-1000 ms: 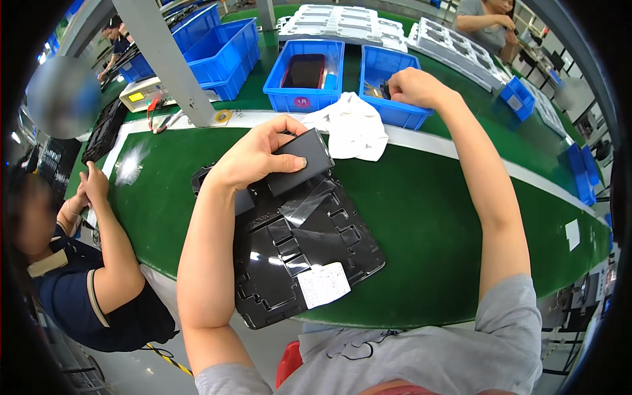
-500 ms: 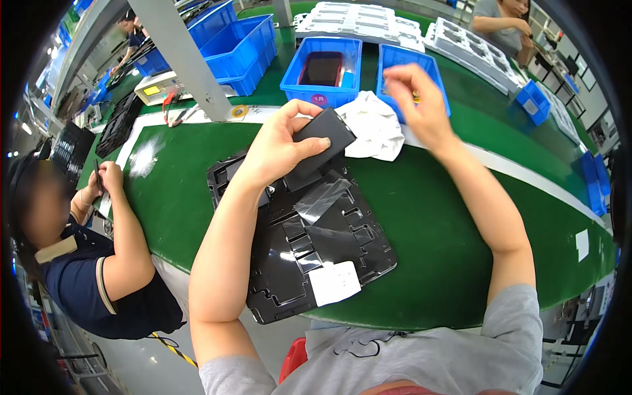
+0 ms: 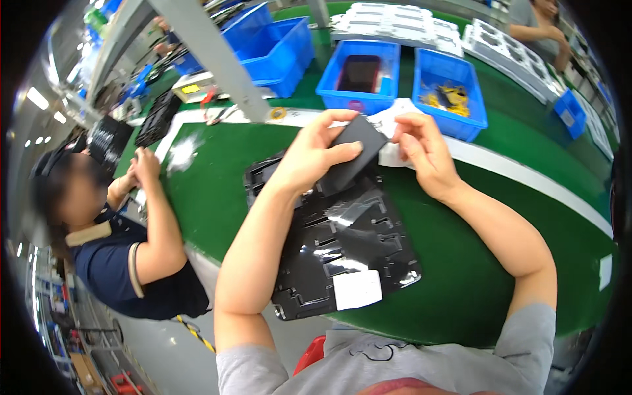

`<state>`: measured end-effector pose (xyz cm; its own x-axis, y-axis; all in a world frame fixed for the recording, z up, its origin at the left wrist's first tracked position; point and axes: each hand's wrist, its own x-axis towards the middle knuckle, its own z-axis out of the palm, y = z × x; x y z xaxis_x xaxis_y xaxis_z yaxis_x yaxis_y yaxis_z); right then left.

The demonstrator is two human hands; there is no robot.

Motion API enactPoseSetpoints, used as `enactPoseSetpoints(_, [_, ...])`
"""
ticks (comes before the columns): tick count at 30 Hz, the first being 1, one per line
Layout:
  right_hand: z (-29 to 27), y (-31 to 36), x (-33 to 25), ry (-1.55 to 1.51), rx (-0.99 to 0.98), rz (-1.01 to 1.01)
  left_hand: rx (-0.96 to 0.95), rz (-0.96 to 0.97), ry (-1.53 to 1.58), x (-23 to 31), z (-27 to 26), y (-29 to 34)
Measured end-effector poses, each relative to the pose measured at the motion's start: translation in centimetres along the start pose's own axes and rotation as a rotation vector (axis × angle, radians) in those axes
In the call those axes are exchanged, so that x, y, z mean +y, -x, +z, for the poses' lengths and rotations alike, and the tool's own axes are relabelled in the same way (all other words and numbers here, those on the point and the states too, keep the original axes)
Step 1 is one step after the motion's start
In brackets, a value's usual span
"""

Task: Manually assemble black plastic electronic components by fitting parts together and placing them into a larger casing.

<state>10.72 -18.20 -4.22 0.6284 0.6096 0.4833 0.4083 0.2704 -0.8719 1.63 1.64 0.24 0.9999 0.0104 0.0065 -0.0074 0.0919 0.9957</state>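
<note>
My left hand grips a flat, dark rectangular device, phone-like in shape, with the thumb across its face. At the device's right corner, my right hand has its thumb and fingertips drawn together; whatever they pinch is too small to make out. Below both hands lies a black moulded plastic tray, partly covered by my left forearm. Clear plastic film rests on the tray, and a white paper slip lies at its near edge. Behind the right fingers is a crumpled white cloth, partly hidden.
Beyond the hands stand a blue bin with a dark red-edged device and a blue bin holding small yellow pieces. A grey post rises at the back left. A co-worker sits close on the left.
My right hand has come down from over the right-hand blue bin to the device's corner, its fingers closing together. My left hand keeps its hold. The whole view has shifted.
</note>
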Motion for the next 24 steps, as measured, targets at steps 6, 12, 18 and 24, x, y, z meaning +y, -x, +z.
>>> enactPoseSetpoints(6, [0.7,-0.2,-1.5,0.452,0.013,-0.459,-0.401,-0.116,0.086,-0.7,-0.1,0.0])
enactPoseSetpoints(12, [0.3,0.1,-1.7,0.511,-0.163,-0.520,-0.462,-0.069,-0.042,-0.1,-0.5,0.6])
enactPoseSetpoints(18, [0.6,-0.3,-1.6,0.483,-0.100,-0.404,-0.101,0.188,-0.413,1.3,-0.3,0.9])
enactPoseSetpoints(24, [0.1,-0.3,-1.7,0.511,-0.096,-0.381,0.015,0.427,-0.833,1.2,1.2,1.2])
